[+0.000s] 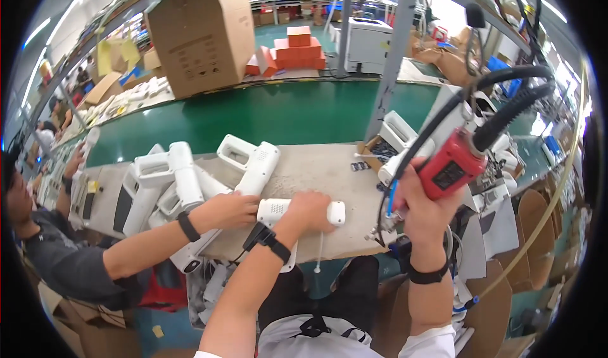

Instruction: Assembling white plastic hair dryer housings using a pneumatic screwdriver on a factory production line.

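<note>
My left hand (309,211) is wrapped over a white plastic handheld appliance housing (271,210) lying on its side on the worktop. The housing has a patch of small vent holes, and a thin white cord (320,250) hangs below it over the bench edge. Raised to the right, my right hand (427,206) grips a red electric screwdriver (451,167) hung from a black cable. Its tip points down to the left, above the bench edge. Close to the housing's left end is a co-worker's hand (235,210), beside another white housing (258,168).
More white housings (183,174) crowd the bench's left. A small box of dark screws (382,149) stands at the right, with loose dark pieces (360,166) beside it. Behind runs a green conveyor belt (304,111) holding a large carton (199,41). A co-worker (60,244) sits at left.
</note>
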A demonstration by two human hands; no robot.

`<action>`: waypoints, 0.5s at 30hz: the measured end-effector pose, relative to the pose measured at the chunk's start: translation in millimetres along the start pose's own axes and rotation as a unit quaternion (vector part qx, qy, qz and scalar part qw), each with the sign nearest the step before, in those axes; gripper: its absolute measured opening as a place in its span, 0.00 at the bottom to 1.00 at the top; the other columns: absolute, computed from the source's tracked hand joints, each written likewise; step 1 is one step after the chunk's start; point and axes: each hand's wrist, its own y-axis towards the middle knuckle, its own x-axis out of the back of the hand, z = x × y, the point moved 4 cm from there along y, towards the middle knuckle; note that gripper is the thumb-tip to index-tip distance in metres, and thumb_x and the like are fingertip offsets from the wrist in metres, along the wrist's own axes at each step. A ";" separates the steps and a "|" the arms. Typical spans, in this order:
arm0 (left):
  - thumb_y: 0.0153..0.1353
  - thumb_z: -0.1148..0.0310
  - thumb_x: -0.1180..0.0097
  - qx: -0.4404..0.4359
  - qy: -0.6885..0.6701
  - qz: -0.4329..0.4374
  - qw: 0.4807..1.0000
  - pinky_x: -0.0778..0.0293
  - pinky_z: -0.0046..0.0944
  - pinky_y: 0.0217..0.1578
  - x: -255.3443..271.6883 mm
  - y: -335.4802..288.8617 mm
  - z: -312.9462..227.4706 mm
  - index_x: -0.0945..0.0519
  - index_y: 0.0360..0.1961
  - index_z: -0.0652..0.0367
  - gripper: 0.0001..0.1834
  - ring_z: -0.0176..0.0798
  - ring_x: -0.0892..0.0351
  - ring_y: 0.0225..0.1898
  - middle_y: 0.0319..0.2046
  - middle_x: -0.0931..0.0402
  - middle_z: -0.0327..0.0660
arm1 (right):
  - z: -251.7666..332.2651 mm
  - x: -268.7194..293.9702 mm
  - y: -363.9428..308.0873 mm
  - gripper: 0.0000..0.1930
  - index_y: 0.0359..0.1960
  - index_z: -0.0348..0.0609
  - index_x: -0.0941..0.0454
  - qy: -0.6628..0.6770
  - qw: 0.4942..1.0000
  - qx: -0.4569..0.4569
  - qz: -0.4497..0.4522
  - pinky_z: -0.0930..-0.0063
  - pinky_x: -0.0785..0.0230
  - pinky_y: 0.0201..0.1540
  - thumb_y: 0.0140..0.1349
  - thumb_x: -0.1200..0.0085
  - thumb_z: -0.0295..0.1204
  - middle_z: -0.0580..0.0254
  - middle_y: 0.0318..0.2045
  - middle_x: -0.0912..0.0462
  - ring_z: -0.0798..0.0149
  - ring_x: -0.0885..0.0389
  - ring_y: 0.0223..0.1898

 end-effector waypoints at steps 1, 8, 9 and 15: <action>0.37 0.44 0.34 -0.011 0.004 0.003 1.000 0.27 0.46 0.47 -3.8 -0.9 -1.5 0.20 0.38 0.57 0.31 0.49 0.21 0.46 0.38 0.20 0.47 | -3.4 -2.3 3.1 0.06 0.37 0.34 0.28 0.006 1.000 0.009 0.004 0.82 0.43 0.13 0.59 0.46 0.19 0.65 0.16 0.28 0.74 0.31 0.12; 0.40 0.43 0.35 0.020 -0.009 0.008 1.000 0.25 0.44 0.44 5.1 -5.6 -4.6 0.21 0.43 0.56 0.33 0.49 0.19 0.41 0.39 0.20 0.47 | -51.5 -39.6 16.4 0.03 0.32 0.34 0.26 0.055 0.998 0.015 0.022 0.83 0.39 0.16 0.58 0.44 0.20 0.66 0.17 0.26 0.76 0.30 0.14; 0.38 0.40 0.36 0.000 -0.012 -0.028 1.000 0.24 0.45 0.41 2.8 -6.5 -2.9 0.22 0.45 0.54 0.36 0.52 0.19 0.38 0.38 0.19 0.49 | -55.1 -44.8 17.0 0.03 0.32 0.34 0.26 0.056 0.998 0.015 0.022 0.83 0.39 0.16 0.58 0.44 0.20 0.66 0.17 0.26 0.76 0.30 0.14; 0.39 0.39 0.35 0.047 -0.047 -0.012 0.998 0.24 0.45 0.43 6.9 -9.3 0.3 0.24 0.52 0.48 0.39 0.52 0.19 0.40 0.40 0.19 0.47 | -74.9 -60.9 23.0 0.03 0.31 0.35 0.25 0.054 0.998 0.015 0.039 0.83 0.38 0.17 0.59 0.44 0.21 0.68 0.17 0.26 0.77 0.30 0.15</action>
